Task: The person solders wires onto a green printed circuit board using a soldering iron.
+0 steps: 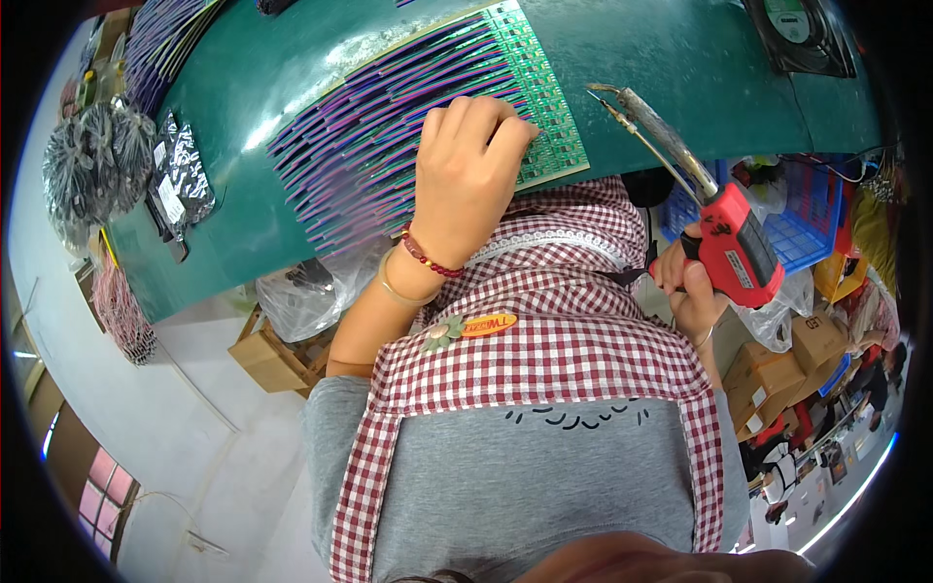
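Observation:
My right hand [688, 284] grips a red soldering gun [729, 248] by its handle. Its metal barrel [671, 141] and a thin solder feed tube [649, 151] point up and left, with the tip in the air right of the boards. A panel of small green circuit boards [552, 109] lies on the bench, with rows of thin purple, blue and dark wires [364, 121] running left from it. Over the wires' board ends, my left hand [471, 160] is closed with curled fingers. Its fingertips are hidden, so what they pinch does not show.
The green bench top [671, 49] holds a black fan unit [802, 34] at far right, a wire bundle [165, 49] at far left and dark plastic packets [180, 180]. A blue crate [792, 214] and cardboard boxes [768, 379] stand right, below bench level.

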The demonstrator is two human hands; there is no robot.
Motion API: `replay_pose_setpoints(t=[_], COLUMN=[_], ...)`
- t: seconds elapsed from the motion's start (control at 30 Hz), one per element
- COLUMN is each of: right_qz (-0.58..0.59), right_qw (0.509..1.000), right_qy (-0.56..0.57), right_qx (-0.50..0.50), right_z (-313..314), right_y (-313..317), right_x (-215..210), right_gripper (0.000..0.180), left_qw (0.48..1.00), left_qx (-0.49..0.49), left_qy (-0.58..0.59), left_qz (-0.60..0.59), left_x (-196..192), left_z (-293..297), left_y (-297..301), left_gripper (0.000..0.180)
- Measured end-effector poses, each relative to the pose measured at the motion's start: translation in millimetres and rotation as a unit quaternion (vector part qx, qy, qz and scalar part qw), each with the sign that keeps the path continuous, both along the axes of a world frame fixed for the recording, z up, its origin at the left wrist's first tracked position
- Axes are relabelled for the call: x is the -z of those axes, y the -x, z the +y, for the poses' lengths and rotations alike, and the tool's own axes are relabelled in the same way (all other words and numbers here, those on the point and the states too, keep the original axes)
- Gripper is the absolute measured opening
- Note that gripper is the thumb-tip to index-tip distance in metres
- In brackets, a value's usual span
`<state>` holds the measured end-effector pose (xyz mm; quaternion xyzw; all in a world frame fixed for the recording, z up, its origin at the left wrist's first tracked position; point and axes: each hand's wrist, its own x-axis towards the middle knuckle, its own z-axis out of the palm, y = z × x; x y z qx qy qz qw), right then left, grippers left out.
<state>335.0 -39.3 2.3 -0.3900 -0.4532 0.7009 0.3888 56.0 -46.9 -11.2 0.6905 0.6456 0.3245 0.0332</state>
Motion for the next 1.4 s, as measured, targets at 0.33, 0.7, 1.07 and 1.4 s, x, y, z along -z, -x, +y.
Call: replay_pose_setpoints(t=[0.33,0.7,1.07,1.4], right_qz=[-0.008,0.005,-0.015,-0.026], right_qw=[1.0,1.0,0.999,0.999], right_qy=[-0.004,0.002,-0.037,-0.026], right_qx=[0.0,0.003,-0.008,-0.006], right_z=[2,3,4,3], right_y=[0,2,5,3], right_x=[2,3,4,5], right_gripper=[0.047,0.046,0.042,0.042], left_qw=[1.0,1.0,1.0,0.996], left_qx=[0.017,0.001,0.01,-0.012], left_qy=[-0.011,-0.009,0.008,0.088], left_qz=[0.011,-0.026,-0.019,0.024], left_x=[-2,-3,-6,-15], left_z=[4,8,5,-2], left_y=[-1,-4,-4,6], left_gripper=[0.019,0.017,0.018,0.016])
